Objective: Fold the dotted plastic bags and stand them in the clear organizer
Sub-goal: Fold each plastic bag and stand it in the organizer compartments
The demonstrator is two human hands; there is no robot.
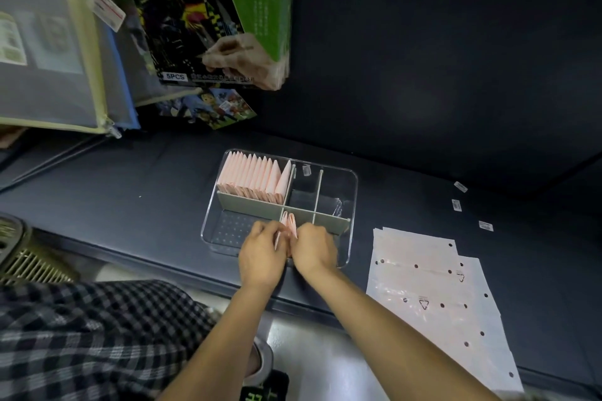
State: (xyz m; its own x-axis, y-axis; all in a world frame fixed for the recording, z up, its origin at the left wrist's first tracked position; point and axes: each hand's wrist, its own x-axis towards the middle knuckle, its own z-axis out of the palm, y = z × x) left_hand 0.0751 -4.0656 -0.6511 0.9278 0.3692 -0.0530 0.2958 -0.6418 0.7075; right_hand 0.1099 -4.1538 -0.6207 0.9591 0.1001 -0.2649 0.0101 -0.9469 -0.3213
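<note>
Both hands meet over the near edge of the clear rectangular plastic organizer with grey dividers (pixel 353 192), which sits on the dark shelf surface (pixel 130 192). The left hand (pixel 260 257) and the right hand (pixel 314 249) have their fingers curled inward around a pair of folded pale pink bags (pixel 289 225), pinching them from either side; only the upper tips of the bags show between the knuckles, standing roughly upright at the near side of the central divider. Exactly which fingers make contact is hidden by the backs of the hands.

The far left compartment holds a packed row of folded pink bags (pixel 252 177), leaning slightly to the right. The near left compartment looks bare apart from the dotted base.

To do this step well, I judge the folds should be kept squeezed flat while the bags are lowered until their bottom edges reach the floor of the compartment, then leaned against a divider before letting go, since loose plastic tends to spring open.

To the right, well apart from the organizer, lies a flat stack of unfolded white dotted plastic bags (pixel 433 296), so much folding appears to remain.
</note>
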